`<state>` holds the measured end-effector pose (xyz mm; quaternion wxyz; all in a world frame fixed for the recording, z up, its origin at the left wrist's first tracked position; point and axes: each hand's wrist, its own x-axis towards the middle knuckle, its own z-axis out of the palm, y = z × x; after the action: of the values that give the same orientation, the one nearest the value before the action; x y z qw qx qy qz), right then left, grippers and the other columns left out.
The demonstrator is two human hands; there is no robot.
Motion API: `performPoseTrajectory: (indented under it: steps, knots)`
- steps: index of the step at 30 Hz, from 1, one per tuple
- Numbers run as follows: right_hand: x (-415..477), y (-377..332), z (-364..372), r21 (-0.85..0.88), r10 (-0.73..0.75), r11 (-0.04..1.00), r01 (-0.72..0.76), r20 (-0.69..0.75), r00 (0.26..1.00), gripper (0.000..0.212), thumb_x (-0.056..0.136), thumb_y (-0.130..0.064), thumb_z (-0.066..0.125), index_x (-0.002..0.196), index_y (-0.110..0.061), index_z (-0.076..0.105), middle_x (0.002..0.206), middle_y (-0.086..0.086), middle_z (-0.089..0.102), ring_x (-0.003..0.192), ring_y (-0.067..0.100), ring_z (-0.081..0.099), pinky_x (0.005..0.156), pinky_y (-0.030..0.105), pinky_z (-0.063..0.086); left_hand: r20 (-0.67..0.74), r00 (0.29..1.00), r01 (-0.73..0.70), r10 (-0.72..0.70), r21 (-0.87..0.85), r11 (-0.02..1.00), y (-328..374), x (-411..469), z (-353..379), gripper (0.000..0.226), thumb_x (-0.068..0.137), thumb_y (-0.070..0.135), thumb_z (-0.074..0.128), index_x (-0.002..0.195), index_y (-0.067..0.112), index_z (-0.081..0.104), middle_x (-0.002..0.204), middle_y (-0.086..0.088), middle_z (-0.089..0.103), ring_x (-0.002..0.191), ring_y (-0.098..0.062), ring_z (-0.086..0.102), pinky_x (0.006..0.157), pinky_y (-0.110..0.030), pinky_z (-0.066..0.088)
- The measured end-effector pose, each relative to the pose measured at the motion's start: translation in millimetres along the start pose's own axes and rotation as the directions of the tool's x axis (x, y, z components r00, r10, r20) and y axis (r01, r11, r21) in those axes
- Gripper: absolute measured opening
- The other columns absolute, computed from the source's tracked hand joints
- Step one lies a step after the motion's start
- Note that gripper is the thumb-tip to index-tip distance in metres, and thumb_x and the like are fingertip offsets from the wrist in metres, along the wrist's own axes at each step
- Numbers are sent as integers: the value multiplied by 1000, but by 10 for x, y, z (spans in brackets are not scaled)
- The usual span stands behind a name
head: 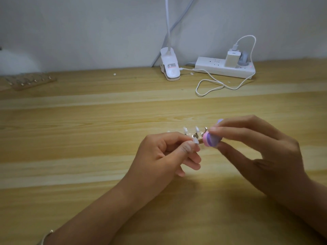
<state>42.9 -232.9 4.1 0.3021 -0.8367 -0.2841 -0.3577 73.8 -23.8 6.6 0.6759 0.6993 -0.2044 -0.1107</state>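
Our left hand pinches a clear-tipped metal fitting; at its 3 o'clock our right hand pinches the pink-purple bead just beside it; bare table surrounds them; power strip well apart at 1 o'clock.

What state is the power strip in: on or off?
On: the power strip shows a small red light glowing at its right end.

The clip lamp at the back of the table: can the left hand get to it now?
Probably yes, with a stretch: only bare table lies between. But the left hand pinches a small clear piece, so it cannot grasp the lamp yet.
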Motion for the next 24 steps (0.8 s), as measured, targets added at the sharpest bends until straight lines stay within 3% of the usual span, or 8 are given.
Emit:
performPoseTrajectory:
  steps: [4, 17, 24]
  knots:
    - [-21, -43, 41, -2, -73, 997, 73, 38, 997, 20, 91, -2, 72, 110, -5, 72, 106, 9, 70, 99, 18, 68, 90, 36, 54, 66, 998, -15, 17, -18, 1000, 37, -6, 18, 20, 93, 17, 56, 94, 6, 73, 77, -11, 74, 72, -23, 74, 52, -30, 54]
    - [-44, -54, 49, 10, -84, 996, 83, 44, 996, 18, 88, -1, 74, 106, -6, 75, 103, 8, 71, 97, 19, 69, 92, 42, 53, 103, 995, -2, 4, -21, 1000, 43, -10, 18, 23, 93, 17, 53, 84, 7, 71, 73, -11, 73, 66, -25, 74, 50, -26, 50]
    - [-27, -40, 14, 18, -67, 998, 66, 81, 994, 15, 89, -2, 72, 104, -5, 76, 102, 9, 70, 94, 22, 69, 89, 47, 54, 112, 993, -41, 34, 57, 998, 38, 4, 9, 24, 93, 19, 53, 77, 10, 69, 62, -8, 67, 51, -21, 67, 43, -23, 42]
